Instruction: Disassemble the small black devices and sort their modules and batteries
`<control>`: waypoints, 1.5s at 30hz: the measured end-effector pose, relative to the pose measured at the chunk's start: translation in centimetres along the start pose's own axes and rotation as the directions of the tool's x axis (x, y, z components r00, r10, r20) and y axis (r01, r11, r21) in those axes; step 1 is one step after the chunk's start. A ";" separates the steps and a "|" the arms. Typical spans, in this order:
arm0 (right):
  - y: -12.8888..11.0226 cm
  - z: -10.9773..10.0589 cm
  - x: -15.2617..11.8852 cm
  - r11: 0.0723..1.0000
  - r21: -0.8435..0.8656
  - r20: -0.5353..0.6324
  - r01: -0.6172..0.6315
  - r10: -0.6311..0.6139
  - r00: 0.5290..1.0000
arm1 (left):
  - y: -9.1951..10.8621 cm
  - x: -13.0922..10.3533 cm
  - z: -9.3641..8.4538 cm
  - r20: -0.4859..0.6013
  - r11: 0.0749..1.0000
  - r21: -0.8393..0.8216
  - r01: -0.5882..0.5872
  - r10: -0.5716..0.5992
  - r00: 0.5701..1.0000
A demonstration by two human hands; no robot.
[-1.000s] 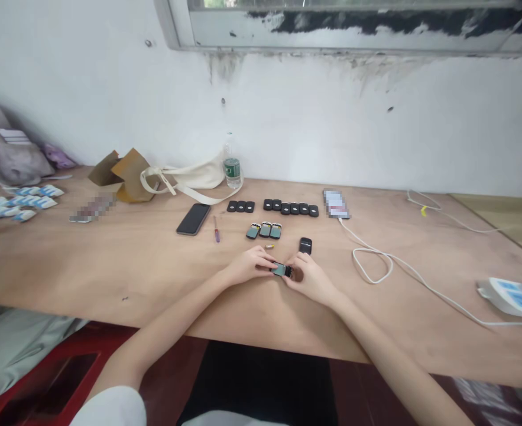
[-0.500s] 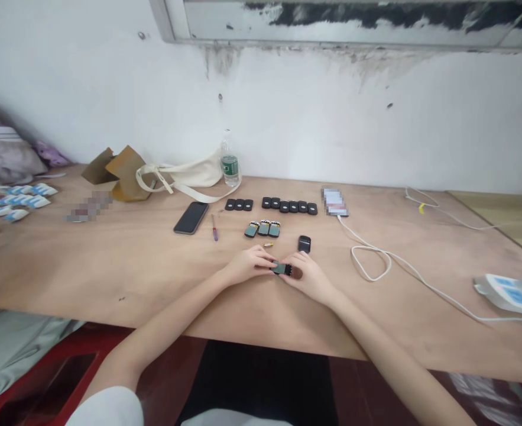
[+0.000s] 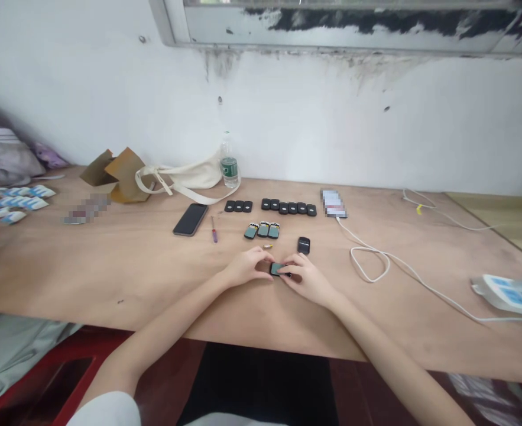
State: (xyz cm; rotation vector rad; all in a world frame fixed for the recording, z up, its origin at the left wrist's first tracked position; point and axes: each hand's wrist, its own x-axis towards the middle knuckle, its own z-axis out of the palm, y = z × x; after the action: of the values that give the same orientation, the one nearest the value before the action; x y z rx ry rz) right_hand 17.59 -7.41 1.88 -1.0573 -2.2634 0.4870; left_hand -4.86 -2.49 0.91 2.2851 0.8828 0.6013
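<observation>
Between my hands is an uncovered remote key fob (image 3: pixel 275 268), a small black shell with a green circuit board. My left hand (image 3: pixel 247 267) grips its left end between thumb and fingers. My right hand (image 3: pixel 308 278) is closed on the other end, its fingertips lying over the board and hiding part of it. Just beyond are a small yellow-and-silver piece (image 3: pixel 267 246) and a glossy black cover (image 3: pixel 304 245). Farther back, three uncovered fobs (image 3: pixel 263 230) show their green boards. Behind them stand rows of closed black fobs (image 3: pixel 292 207).
Left of the fobs lie a screwdriver (image 3: pixel 214 231) and a dark phone (image 3: pixel 190 219). A water bottle (image 3: pixel 229 165) stands by a cream bag (image 3: pixel 194 171). Another phone (image 3: pixel 333 203) trails a white cable (image 3: pixel 389 260) toward a power strip (image 3: pixel 511 294). Blue-and-white packets (image 3: pixel 15 204) lie far left.
My right fingers have shifted left over the board, covering the fob's dark end. My left fingertips have drawn back from the board to the left end.
</observation>
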 end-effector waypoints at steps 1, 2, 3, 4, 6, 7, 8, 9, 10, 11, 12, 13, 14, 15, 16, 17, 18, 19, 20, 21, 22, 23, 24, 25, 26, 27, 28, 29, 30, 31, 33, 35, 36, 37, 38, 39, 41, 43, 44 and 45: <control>-0.1 -0.1 0.0 1.000 0.000 0.002 0.002 -0.002 1.000 | 0.0 0.0 0.0 -0.005 1.000 -0.006 0.001 -0.001 1.000; -0.2 -0.2 0.0 1.000 -0.003 0.005 0.005 -0.005 1.000 | 0.0 0.0 0.0 -0.011 1.000 -0.009 0.000 -0.001 1.000; -0.3 -0.2 0.0 1.000 -0.006 0.009 0.008 -0.008 1.000 | 0.0 0.0 0.0 -0.016 1.000 -0.009 -0.003 0.003 1.000; -0.4 -0.3 0.0 1.000 -0.010 0.012 0.009 -0.008 1.000 | -0.1 0.0 0.0 -0.020 1.000 -0.009 -0.009 0.009 1.000; -0.5 -0.4 0.0 1.000 -0.015 0.015 0.008 -0.008 1.000 | 0.0 0.0 0.1 -0.024 0.999 -0.013 -0.033 0.033 0.999; -0.5 -0.5 0.0 1.000 -0.017 0.016 0.007 -0.007 1.000 | 0.0 0.0 0.1 -0.024 0.999 -0.017 -0.051 0.051 0.998; -0.5 -0.5 0.0 1.000 -0.017 0.020 0.007 -0.007 1.000 | -0.1 0.0 0.1 -0.025 0.997 -0.019 -0.075 0.075 0.997; -0.4 -0.5 0.0 1.000 -0.016 0.023 0.009 -0.009 1.000 | -0.1 0.0 0.1 -0.027 0.994 -0.018 -0.104 0.103 0.994; -0.3 -0.4 0.0 1.000 -0.014 0.023 0.011 -0.010 1.000 | -0.2 0.0 0.2 -0.031 0.991 -0.011 -0.134 0.134 0.991; -0.2 -0.4 -0.1 1.000 -0.014 0.023 0.011 -0.011 1.000 | -0.2 0.1 0.2 -0.038 0.987 -0.001 -0.162 0.162 0.986; -0.2 -0.3 -0.1 1.000 -0.014 0.020 0.011 -0.010 1.000 | -0.3 0.0 0.3 -0.045 0.982 0.011 -0.187 0.187 0.981; -0.1 -0.2 -0.1 1.000 -0.014 0.016 0.010 -0.010 1.000 | -0.4 0.0 0.3 -0.048 0.978 0.023 -0.205 0.206 0.977; 0.0 -0.1 -0.2 1.000 -0.016 0.011 0.009 -0.009 1.000 | -0.5 0.0 0.3 -0.049 0.976 0.034 -0.217 0.219 0.975; 0.0 0.0 -0.2 1.000 -0.019 0.006 0.009 -0.009 1.000 | -0.6 0.0 0.2 -0.043 0.973 0.044 -0.225 0.226 0.973; 0.1 0.0 -0.2 1.000 -0.021 0.004 0.010 -0.010 1.000 | -0.6 0.0 0.2 -0.033 0.972 0.055 -0.229 0.231 0.972; 0.1 0.1 -0.2 1.000 -0.022 0.002 0.014 -0.014 1.000 | -0.6 0.0 0.2 -0.020 0.970 0.069 -0.231 0.233 0.972; 0.2 0.2 -0.2 1.000 -0.022 -0.001 0.015 -0.015 1.000 | -0.5 0.0 0.1 -0.011 0.970 0.085 -0.229 0.231 0.973; 0.2 0.2 -0.1 1.000 -0.021 -0.005 0.015 -0.015 1.000 | -0.4 0.0 0.1 -0.007 0.969 0.101 -0.224 0.226 0.974; 0.3 0.3 -0.1 1.000 -0.018 -0.012 0.013 -0.014 1.000 | -0.3 0.0 0.0 -0.007 0.970 0.114 -0.216 0.219 0.976; 0.4 0.4 0.0 1.000 -0.010 -0.019 0.006 -0.006 1.000 | -0.1 0.0 0.0 -0.011 0.970 0.123 -0.207 0.210 0.978; 0.5 0.5 0.0 1.000 0.002 -0.029 -0.010 0.010 1.000 | 0.0 0.0 0.0 -0.018 0.971 0.129 -0.199 0.203 0.979; 0.7 0.6 0.0 0.999 0.016 -0.040 -0.034 0.035 0.999 | 0.0 0.0 0.0 -0.022 0.972 0.132 -0.195 0.200 0.980; 0.8 0.6 0.1 0.997 0.031 -0.045 -0.064 0.066 0.997 | 0.1 0.0 0.0 -0.024 0.972 0.133 -0.196 0.201 0.979; 0.9 0.6 0.1 0.994 0.046 -0.050 -0.099 0.101 0.994 | 0.1 0.0 0.0 -0.023 0.971 0.134 -0.199 0.203 0.979; 1.0 0.6 0.1 0.989 0.057 -0.056 -0.135 0.138 0.989 | 0.0 0.0 0.0 -0.021 0.970 0.138 -0.202 0.207 0.978; 1.2 0.6 0.1 0.984 0.066 -0.065 -0.165 0.169 0.983 | 0.0 0.0 0.0 -0.019 0.968 0.144 -0.206 0.210 0.977; 1.3 0.5 0.0 0.979 0.073 -0.076 -0.188 0.193 0.978 | 0.0 0.0 0.0 -0.019 0.966 0.152 -0.210 0.215 0.976; 1.4 0.4 0.0 0.976 0.080 -0.083 -0.205 0.211 0.974 | -0.1 0.0 0.1 -0.021 0.963 0.162 -0.214 0.221 0.975; 1.5 0.3 0.0 0.973 0.086 -0.089 -0.216 0.223 0.971 | -0.1 0.0 0.1 -0.022 0.960 0.175 -0.220 0.227 0.974; 1.6 0.2 0.0 0.971 0.088 -0.091 -0.220 0.228 0.969 | -0.1 0.0 0.1 -0.021 0.956 0.189 -0.226 0.234 0.972; 1.7 0.1 -0.1 0.973 0.084 -0.087 -0.217 0.224 0.971 | 0.0 0.0 0.1 -0.019 0.946 0.215 -0.243 0.253 0.967; 1.7 0.1 0.0 0.977 0.074 -0.080 -0.201 0.206 0.975 | 0.2 0.0 0.1 -0.019 0.939 0.231 -0.256 0.267 0.963; 1.6 0.1 0.0 0.979 0.070 -0.072 -0.191 0.196 0.978 | 0.3 0.0 0.1 -0.020 0.938 0.234 -0.257 0.269 0.963; 1.6 0.2 0.0 0.981 0.068 -0.060 -0.184 0.188 0.980 | 0.3 0.0 0.1 -0.021 0.938 0.235 -0.255 0.267 0.963; 1.5 0.3 0.0 0.981 0.068 -0.047 -0.179 0.183 0.982 | 0.4 0.0 0.2 -0.022 0.939 0.236 -0.249 0.261 0.965; 1.5 0.3 0.0 0.982 0.068 -0.037 -0.177 0.180 0.983 | 0.5 0.0 0.2 -0.024 0.941 0.238 -0.241 0.254 0.967; 1.4 0.4 0.1 0.982 0.069 -0.034 -0.178 0.180 0.983 | 0.6 0.1 0.3 -0.016 0.940 0.237 -0.244 0.255 0.967; 1.3 0.4 0.1 0.981 0.069 -0.032 -0.179 0.181 0.983 | 0.7 0.1 0.5 0.003 0.937 0.223 -0.267 0.274 0.962; 1.3 0.4 0.1 0.981 0.070 -0.025 -0.179 0.181 0.983 | 0.7 0.1 0.5 0.014 0.937 0.210 -0.280 0.283 0.959; 1.3 0.3 0.1 0.981 0.074 -0.017 -0.178 0.180 0.984 | 0.7 0.2 0.6 0.021 0.938 0.192 -0.288 0.290 0.957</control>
State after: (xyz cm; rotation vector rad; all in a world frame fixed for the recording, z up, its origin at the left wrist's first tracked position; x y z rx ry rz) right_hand 18.03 -6.54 0.99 -1.2297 -2.1238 0.6219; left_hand -4.07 -3.03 0.99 2.6173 0.6339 0.6748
